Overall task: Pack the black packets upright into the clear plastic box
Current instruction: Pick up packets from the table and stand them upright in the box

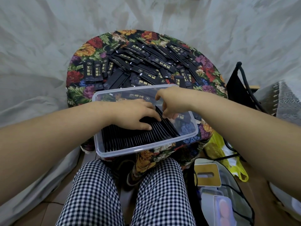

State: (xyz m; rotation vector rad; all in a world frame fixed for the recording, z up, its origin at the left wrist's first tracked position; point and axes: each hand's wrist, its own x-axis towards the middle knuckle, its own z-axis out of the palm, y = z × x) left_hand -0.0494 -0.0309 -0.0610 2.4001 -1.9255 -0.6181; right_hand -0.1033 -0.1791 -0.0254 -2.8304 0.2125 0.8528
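A clear plastic box (140, 150) sits at the near edge of a floral-covered table. Inside it a long row of black packets (130, 139) stands on edge, filling most of the box from the left. My left hand (138, 115) lies flat on top of the row, fingers straight, pressing the packets. My right hand (167, 101) reaches in from the right, its curled fingers at the right end of the row; whether they pinch a packet I cannot make out. A large loose pile of black packets (146, 62) lies on the table behind the box.
The round table with its flowered cloth (76, 93) is ringed by white sheeting. My checked trouser legs (127, 193) are below the box. To the right on the floor lie a yellow bag (218, 149), clear containers (218, 199) and a black chair frame (241, 84).
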